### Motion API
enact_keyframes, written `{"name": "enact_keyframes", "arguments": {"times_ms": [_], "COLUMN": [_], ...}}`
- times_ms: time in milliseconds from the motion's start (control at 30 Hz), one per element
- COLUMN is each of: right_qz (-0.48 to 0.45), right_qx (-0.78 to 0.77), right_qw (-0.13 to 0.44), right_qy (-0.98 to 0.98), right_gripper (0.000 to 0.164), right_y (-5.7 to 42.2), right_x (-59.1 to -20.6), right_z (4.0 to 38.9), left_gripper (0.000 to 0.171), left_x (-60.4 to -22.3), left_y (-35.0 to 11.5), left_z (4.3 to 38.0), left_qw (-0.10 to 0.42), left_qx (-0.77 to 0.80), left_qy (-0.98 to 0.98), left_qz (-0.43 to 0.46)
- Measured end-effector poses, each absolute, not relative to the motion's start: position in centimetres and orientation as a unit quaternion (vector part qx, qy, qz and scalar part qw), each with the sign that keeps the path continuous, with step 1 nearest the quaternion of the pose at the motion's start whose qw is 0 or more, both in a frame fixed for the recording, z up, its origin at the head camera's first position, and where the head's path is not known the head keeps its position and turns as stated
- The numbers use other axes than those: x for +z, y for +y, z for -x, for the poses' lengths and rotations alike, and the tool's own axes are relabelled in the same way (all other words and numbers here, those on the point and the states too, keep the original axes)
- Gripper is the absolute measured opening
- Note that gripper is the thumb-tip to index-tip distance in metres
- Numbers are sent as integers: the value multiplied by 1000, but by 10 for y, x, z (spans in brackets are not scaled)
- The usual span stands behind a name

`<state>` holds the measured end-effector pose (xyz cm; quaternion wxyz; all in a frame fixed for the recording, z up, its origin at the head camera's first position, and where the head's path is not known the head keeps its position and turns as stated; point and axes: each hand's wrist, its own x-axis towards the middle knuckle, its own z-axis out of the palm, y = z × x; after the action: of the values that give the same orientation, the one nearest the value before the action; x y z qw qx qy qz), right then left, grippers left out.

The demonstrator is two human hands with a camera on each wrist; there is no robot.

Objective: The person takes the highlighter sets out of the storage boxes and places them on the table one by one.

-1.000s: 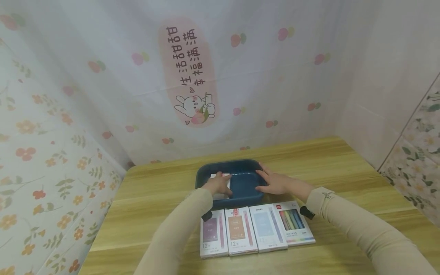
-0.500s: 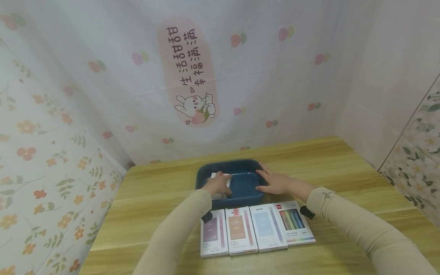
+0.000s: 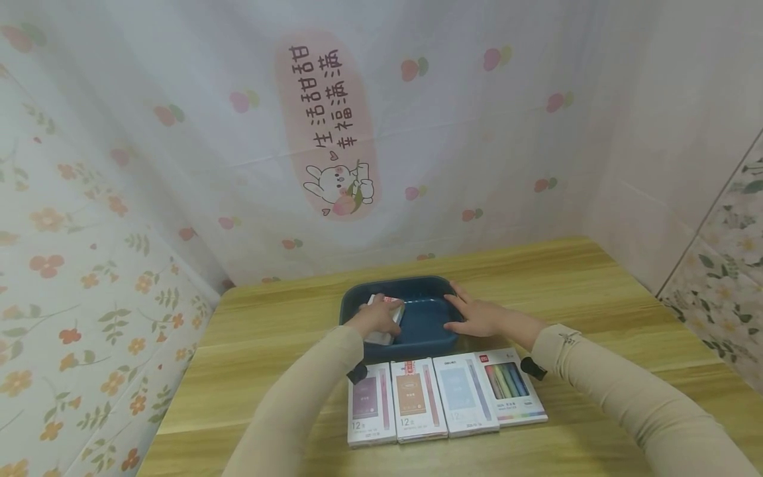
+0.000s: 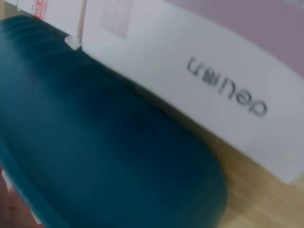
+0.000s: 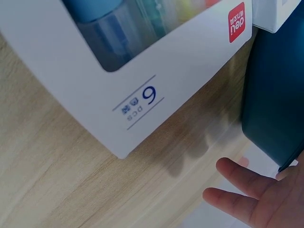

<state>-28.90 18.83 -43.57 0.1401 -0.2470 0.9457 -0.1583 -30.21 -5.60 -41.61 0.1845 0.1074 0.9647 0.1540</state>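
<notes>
A dark blue plastic basket (image 3: 430,326) stands on the wooden table. Inside its left half, my left hand (image 3: 375,318) grips a white box (image 3: 379,338) between thumb and fingers; the box leans, its far end raised. Only a sliver of that hand (image 4: 16,209) shows beyond the basket wall in the left wrist view. At the basket's right end is my right hand (image 3: 479,318), thumb tip and one finger over the rim. Two of its fingers (image 5: 237,180) stretch out straight outside the wall in the right wrist view.
Before the basket lies a row of white boxes: one with a purple panel (image 3: 365,397), one brown (image 3: 409,395), one pale blue (image 3: 456,389). Ending it on the right is a windowed pack (image 3: 508,381) of coloured sticks. Patterned curtains (image 3: 453,165) hang behind the table (image 3: 256,338).
My left hand has shifted slightly left and tilted the white box inside the basket, so its far end shows higher. The right hand and the row of boxes have stayed put.
</notes>
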Motion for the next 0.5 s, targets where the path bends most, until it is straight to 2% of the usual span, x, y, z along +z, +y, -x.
{"name": "enact_keyframes", "arguments": {"times_ms": [500], "right_qz": [257], "right_qx": [-155], "right_qw": [125], "right_qy": [946], "right_gripper": [77], "right_y": [190], "right_x": [-438], "right_z": [290], "left_gripper": [68], "left_x": [-395], "left_y": [-69], "left_z": [303], "left_qw": [190], "left_qx": [181], "left_qy": [956], "left_qz": [-135]}}
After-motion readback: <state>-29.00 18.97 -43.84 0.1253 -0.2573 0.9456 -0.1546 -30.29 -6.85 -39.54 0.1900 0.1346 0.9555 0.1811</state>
